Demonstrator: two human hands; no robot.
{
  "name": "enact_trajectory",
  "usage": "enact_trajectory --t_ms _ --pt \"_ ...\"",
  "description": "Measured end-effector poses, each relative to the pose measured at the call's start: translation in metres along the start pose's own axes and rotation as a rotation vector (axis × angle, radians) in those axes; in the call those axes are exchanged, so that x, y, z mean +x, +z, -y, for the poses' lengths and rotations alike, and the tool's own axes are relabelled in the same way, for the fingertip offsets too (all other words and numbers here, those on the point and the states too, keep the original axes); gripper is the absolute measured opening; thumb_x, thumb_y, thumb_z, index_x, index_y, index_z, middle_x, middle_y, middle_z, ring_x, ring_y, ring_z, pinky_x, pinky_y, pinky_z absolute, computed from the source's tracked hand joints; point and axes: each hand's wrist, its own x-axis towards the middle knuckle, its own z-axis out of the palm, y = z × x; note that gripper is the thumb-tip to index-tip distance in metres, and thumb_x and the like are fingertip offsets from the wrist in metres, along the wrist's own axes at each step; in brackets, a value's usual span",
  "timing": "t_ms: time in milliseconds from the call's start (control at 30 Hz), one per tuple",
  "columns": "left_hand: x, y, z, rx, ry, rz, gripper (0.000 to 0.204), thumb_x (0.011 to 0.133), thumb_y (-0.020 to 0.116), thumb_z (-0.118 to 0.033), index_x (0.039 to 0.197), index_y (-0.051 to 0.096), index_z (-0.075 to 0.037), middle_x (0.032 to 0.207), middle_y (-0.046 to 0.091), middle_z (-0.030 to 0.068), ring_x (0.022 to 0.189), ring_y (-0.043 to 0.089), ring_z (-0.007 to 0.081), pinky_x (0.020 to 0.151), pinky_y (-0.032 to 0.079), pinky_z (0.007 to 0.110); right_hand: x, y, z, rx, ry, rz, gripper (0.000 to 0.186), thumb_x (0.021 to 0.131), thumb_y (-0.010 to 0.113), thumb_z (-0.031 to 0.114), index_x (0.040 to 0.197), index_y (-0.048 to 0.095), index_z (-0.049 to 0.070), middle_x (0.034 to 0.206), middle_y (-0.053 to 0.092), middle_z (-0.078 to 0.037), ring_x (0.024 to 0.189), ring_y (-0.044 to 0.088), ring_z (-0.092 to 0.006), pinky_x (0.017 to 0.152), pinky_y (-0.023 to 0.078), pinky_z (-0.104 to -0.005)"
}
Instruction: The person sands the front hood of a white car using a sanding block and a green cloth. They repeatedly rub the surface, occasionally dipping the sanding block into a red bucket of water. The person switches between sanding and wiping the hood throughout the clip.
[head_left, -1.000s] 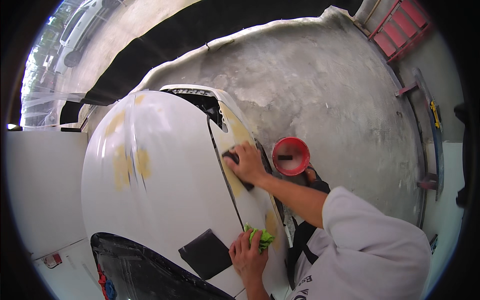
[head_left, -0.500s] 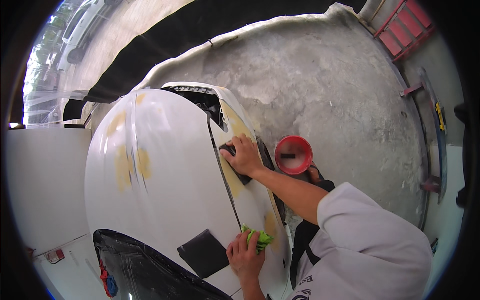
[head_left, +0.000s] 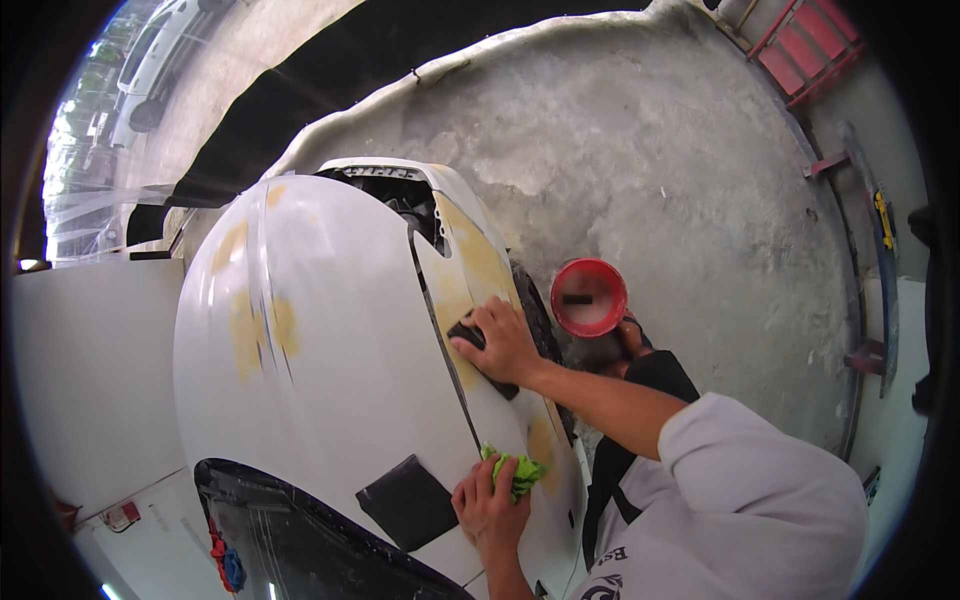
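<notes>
My right hand (head_left: 505, 342) is closed over a black sanding block (head_left: 497, 383), pressed flat on the white car's fender (head_left: 510, 420) at a patch of yellowish filler (head_left: 483, 262). Nearer to me, a crumpled green cloth (head_left: 525, 474) is gripped in my left hand (head_left: 491, 505), which rests on the car beside the hood seam. To its left, a dark square sheet (head_left: 407, 503) lies on the hood (head_left: 350, 350). More filler patches (head_left: 285, 326) mark the hood's left part.
A red bucket (head_left: 613, 324) of cloudy liquid with a dark block in it stands on the concrete floor (head_left: 700, 230), right of the front wheel (head_left: 530, 300). The windshield (head_left: 330, 550) is at lower left. Red racks (head_left: 810, 50) stand by the right wall.
My right hand has slid the sanding block a little toward me and to the right along the fender. My left hand stays with the green cloth in nearly the same place.
</notes>
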Motion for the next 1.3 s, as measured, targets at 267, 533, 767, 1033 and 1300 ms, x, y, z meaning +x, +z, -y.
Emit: enact_trajectory --t_ms 267,533,767,1033,1300 --pt "0.0 0.001 -0.001 0.025 -0.004 -0.004 0.05 0.07 0.091 -0.022 0.117 0.075 -0.027 0.126 0.07 -0.0039 0.123 0.065 0.0221 0.107 0.041 0.043 -0.003 0.001 -0.006 0.031 -0.012 -0.004 0.037 0.093 0.075 0.046 0.108 0.066 0.014 0.112 0.059 -0.009 0.108 0.059 -0.032 0.093 0.041 -0.0479" --pt "0.003 0.001 -0.001 0.056 -0.013 0.027 0.051 0.07 0.092 -0.024 0.118 0.075 -0.029 0.128 0.069 -0.0051 0.122 0.065 0.0205 0.106 0.042 0.042 -0.008 -0.003 -0.012 -0.002 -0.091 -0.035 0.036 0.093 0.075 0.044 0.107 0.064 0.013 0.109 0.059 -0.01 0.106 0.059 -0.0332 0.09 0.043 -0.0483" --pt "0.005 0.001 -0.004 0.055 -0.036 0.013 0.051 0.068 0.093 -0.023 0.116 0.075 -0.029 0.127 0.069 -0.0061 0.121 0.065 0.0202 0.106 0.042 0.043 -0.006 -0.008 -0.012 -0.036 -0.082 0.086 0.036 0.092 0.076 0.043 0.107 0.063 0.012 0.106 0.058 -0.011 0.105 0.058 -0.0339 0.09 0.043 -0.0469" --pt "0.006 0.002 -0.005 0.053 -0.026 0.01 0.053 0.063 0.093 -0.015 0.112 0.073 -0.022 0.125 0.069 -0.0018 0.119 0.065 0.0243 0.106 0.042 0.045 -0.002 -0.015 -0.006 0.03 -0.038 0.07 0.033 0.094 0.075 0.04 0.108 0.063 0.013 0.108 0.058 -0.011 0.104 0.057 -0.0351 0.09 0.042 -0.0478" --pt "0.017 0.025 -0.03 0.224 -0.206 -0.031 0.049 0.073 0.083 -0.005 0.117 0.073 -0.022 0.128 0.063 0.0063 0.125 0.057 0.0324 0.107 0.042 0.049 0.006 -0.022 -0.003 0.052 0.011 0.138 0.042 0.088 0.08 0.045 0.11 0.063 0.013 0.11 0.056 -0.012 0.103 0.058 -0.035 0.089 0.046 -0.05"
